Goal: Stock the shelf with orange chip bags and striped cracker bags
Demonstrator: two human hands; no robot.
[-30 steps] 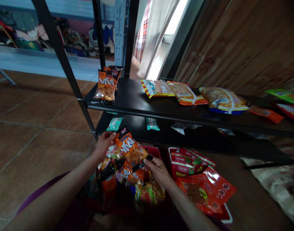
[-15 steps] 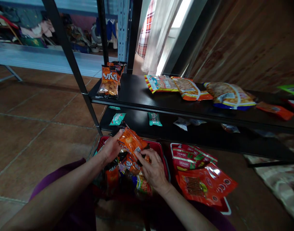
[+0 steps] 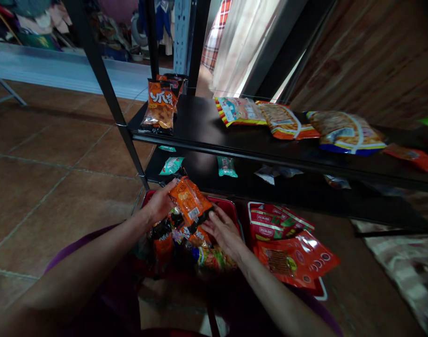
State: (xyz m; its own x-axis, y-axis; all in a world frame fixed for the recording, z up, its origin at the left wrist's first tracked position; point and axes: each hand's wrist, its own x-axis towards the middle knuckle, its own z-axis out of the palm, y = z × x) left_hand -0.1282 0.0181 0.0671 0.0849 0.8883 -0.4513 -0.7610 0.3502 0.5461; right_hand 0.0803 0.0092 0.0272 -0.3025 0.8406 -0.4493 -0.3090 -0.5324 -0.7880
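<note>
Between my two hands is an orange snack bag (image 3: pixel 190 199) with black ends, its barcode side facing up. My left hand (image 3: pixel 161 202) grips its upper left edge with the thumb on top. At the lower right corner, my right hand (image 3: pixel 225 229) pinches the black end of the bag. Below it stands a red basket (image 3: pixel 231 209) filled with snack bags, among them more orange-and-black ones and a blue-and-yellow bag (image 3: pixel 208 257). Part of the basket's contents is hidden under my hands and the held bag.
A black shelf rack (image 3: pixel 199 124) rises ahead. On its upper board are upright orange snack bags (image 3: pixel 159 105) at the left and large lying bags (image 3: pixel 347 131) further right. Small green packets (image 3: pixel 227 166) lie on the lower board. To the right is a second basket (image 3: pixel 322 290) with red packages.
The orange bag has been lifted slightly and turned flatter, so more of its barcode side shows. My right hand has shifted to its lower right corner. The camera view has tilted down a little.
</note>
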